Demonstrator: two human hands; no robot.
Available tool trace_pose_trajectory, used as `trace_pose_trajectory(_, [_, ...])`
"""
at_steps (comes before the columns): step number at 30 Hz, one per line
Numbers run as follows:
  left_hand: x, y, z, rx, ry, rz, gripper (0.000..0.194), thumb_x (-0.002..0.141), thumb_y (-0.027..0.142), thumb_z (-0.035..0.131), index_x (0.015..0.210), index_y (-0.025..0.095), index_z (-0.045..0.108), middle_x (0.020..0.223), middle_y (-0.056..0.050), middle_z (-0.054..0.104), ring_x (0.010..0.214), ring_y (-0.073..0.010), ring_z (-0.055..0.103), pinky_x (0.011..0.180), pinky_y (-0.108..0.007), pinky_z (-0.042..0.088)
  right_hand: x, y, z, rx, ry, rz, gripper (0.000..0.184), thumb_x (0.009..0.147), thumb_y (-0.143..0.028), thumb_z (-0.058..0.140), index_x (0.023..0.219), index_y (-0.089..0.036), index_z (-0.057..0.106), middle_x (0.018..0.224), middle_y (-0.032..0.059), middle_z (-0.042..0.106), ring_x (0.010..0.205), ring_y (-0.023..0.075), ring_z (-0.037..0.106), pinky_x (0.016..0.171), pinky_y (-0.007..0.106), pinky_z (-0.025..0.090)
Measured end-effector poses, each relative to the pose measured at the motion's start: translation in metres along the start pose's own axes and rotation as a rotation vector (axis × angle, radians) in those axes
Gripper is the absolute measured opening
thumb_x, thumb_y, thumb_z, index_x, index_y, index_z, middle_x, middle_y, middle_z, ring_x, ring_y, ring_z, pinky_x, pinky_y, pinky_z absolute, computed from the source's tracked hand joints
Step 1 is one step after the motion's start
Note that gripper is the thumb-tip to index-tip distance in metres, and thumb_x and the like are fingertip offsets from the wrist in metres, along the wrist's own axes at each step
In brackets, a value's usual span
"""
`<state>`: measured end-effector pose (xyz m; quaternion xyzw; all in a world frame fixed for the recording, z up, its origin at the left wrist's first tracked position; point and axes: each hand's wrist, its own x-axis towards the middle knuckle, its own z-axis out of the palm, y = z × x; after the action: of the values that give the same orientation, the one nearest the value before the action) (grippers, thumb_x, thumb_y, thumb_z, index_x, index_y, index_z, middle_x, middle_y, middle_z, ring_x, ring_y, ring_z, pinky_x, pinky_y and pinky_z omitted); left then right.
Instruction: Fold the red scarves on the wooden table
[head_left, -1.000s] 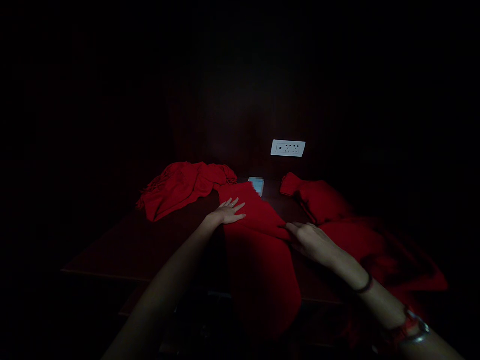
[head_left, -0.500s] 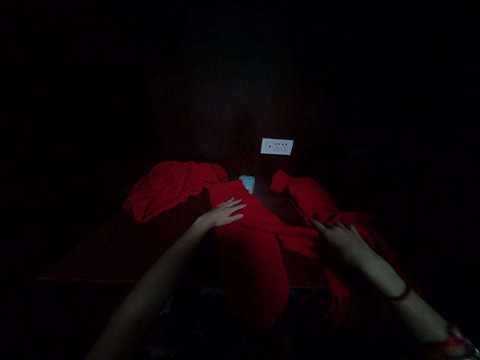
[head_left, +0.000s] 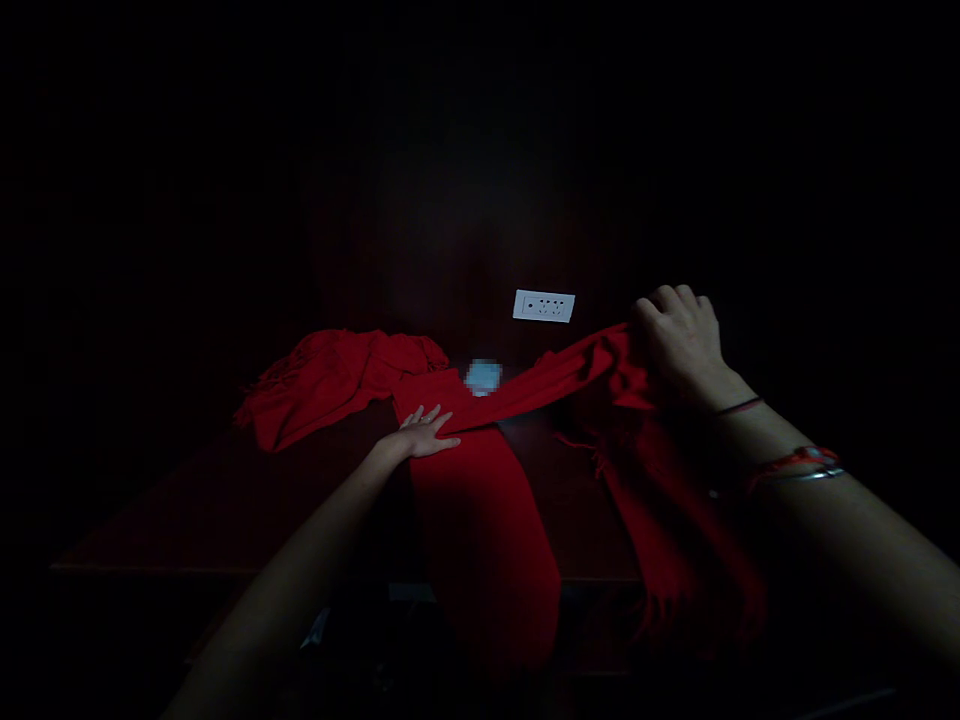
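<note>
Both forearms are bare, with no sleeves in view. The left hand [head_left: 424, 435] wears a thin ring on one of its fingers [head_left: 426, 421]. Near the right hand [head_left: 679, 335], a thin dark band [head_left: 739, 406] circles the wrist; further up the forearm sit a red cord bracelet [head_left: 791, 461] and a slim metal bangle [head_left: 814, 475].

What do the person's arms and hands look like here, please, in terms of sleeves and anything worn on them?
Both forearms are bare, with no sleeves in view. The left hand shows a ring on one finger. Behind the right hand, the wrist carries a thin dark band, and further up the forearm sit a red cord bracelet and a silvery bangle. No gloves are worn.
</note>
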<state>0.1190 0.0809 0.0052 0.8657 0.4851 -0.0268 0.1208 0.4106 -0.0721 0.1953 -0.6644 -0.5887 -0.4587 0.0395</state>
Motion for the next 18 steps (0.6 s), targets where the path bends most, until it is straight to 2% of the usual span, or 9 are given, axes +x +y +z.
trace_pose_trajectory(6, [-0.003,0.004,-0.007,0.011,-0.039,-0.025,0.081,0.067,0.070,0.025,0.132,0.025,0.011,0.138,-0.004,0.001,0.123,-0.0316,-0.003,0.098,-0.042,0.010,0.033,0.059,0.004,-0.029,0.018,0.106,0.031,0.084,-0.016,0.022,0.092,-0.009,0.051,0.096,0.0173,0.047,0.102,0.0281,0.035,0.079,0.041,0.028])
trace_pose_trajectory(7, [-0.003,0.005,-0.007,0.014,-0.047,-0.027,0.080,0.067,0.070,0.025,0.132,0.025,0.011,0.138,-0.004,0.001,0.123,-0.0320,-0.003,0.098,-0.043,0.010,0.038,0.064,0.003,-0.043,-0.016,0.136,0.029,0.083,-0.016,0.025,0.092,-0.010,0.052,0.099,0.0178,0.047,0.104,0.0296,0.033,0.080,0.043,0.027])
trace_pose_trajectory(9, [-0.003,0.006,-0.007,0.032,-0.054,-0.028,0.078,0.069,0.068,0.027,0.132,0.025,0.011,0.138,-0.004,0.001,0.123,-0.0328,-0.002,0.098,-0.043,0.011,0.045,0.063,0.001,-0.035,-0.255,0.212,0.024,0.080,-0.013,0.032,0.089,-0.009,0.054,0.101,0.0200,0.047,0.105,0.0336,0.034,0.080,0.050,0.026])
trace_pose_trajectory(11, [-0.001,0.004,-0.005,0.059,-0.046,-0.011,0.077,0.070,0.064,0.031,0.132,0.024,0.011,0.138,-0.005,0.002,0.123,-0.0336,-0.001,0.098,-0.043,0.011,0.042,0.043,0.004,0.055,-0.620,0.223,0.020,0.074,-0.010,0.041,0.085,-0.007,0.057,0.096,0.0210,0.051,0.098,0.0342,0.042,0.077,0.052,0.029])
trace_pose_trajectory(12, [0.000,0.003,-0.004,0.069,-0.034,0.003,0.076,0.071,0.063,0.032,0.132,0.024,0.012,0.138,-0.006,0.004,0.123,-0.0340,0.001,0.097,-0.043,0.011,0.036,0.026,0.008,0.142,-0.787,0.174,0.019,0.070,-0.008,0.045,0.084,-0.006,0.058,0.091,0.0205,0.053,0.092,0.0327,0.047,0.074,0.050,0.033])
trace_pose_trajectory(13, [0.002,0.001,-0.003,0.075,-0.018,0.021,0.075,0.071,0.062,0.033,0.132,0.024,0.012,0.138,-0.007,0.005,0.123,-0.0343,0.002,0.097,-0.043,0.012,0.028,0.005,0.013,0.222,-0.846,0.085,0.020,0.068,-0.009,0.049,0.086,-0.010,0.059,0.090,0.0152,0.056,0.087,0.0270,0.050,0.074,0.042,0.037])
trace_pose_trajectory(16, [0.003,-0.002,-0.002,0.086,0.035,0.104,0.069,0.074,0.056,0.035,0.132,0.025,0.014,0.138,-0.007,0.008,0.123,-0.0325,0.004,0.097,-0.044,0.012,-0.007,-0.071,0.030,0.541,-0.823,-0.310,0.040,0.070,-0.026,0.055,0.109,-0.021,0.050,0.110,0.0045,0.051,0.098,0.0161,0.047,0.084,0.026,0.035])
trace_pose_trajectory(17, [0.003,-0.002,-0.003,0.087,0.044,0.143,0.066,0.076,0.053,0.035,0.132,0.026,0.014,0.138,-0.007,0.008,0.124,-0.0307,0.003,0.097,-0.044,0.012,-0.019,-0.097,0.034,0.654,-0.748,-0.418,0.048,0.070,-0.032,0.054,0.115,-0.019,0.045,0.114,0.0073,0.048,0.101,0.0181,0.045,0.084,0.028,0.035])
trace_pose_trajectory(18, [0.002,-0.002,-0.004,0.084,0.042,0.184,0.062,0.078,0.050,0.034,0.132,0.026,0.014,0.138,-0.006,0.009,0.124,-0.0287,0.004,0.098,-0.043,0.012,-0.030,-0.121,0.038,0.710,-0.678,-0.452,0.055,0.069,-0.037,0.053,0.119,-0.017,0.040,0.119,0.0101,0.043,0.105,0.0209,0.042,0.084,0.030,0.035])
